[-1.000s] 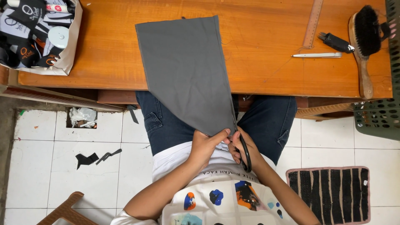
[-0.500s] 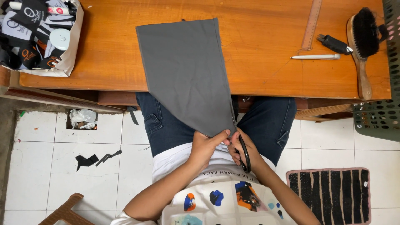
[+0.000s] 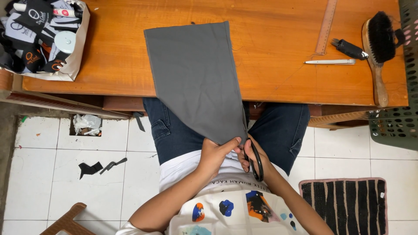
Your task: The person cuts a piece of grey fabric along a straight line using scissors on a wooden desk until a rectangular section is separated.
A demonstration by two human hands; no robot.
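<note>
At the near edge of the grey cloth (image 3: 196, 82), over my lap, nothing has shifted: my left hand (image 3: 216, 153) still pinches its corner, my right hand (image 3: 249, 153) stays clamped on the scissors (image 3: 257, 162), so cutting pauses.

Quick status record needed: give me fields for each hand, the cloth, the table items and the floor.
left hand: left hand pinches the near corner of the grey woven fabric panel
right hand: right hand holds black-handled scissors at that corner
fabric: lies flat on the orange wooden table, its near end hanging over the edge onto the lap
table right: wooden ruler, white pen, wooden brush with black bristles
table left: white bag of black scraps
floor: black striped mat, black offcuts
</note>
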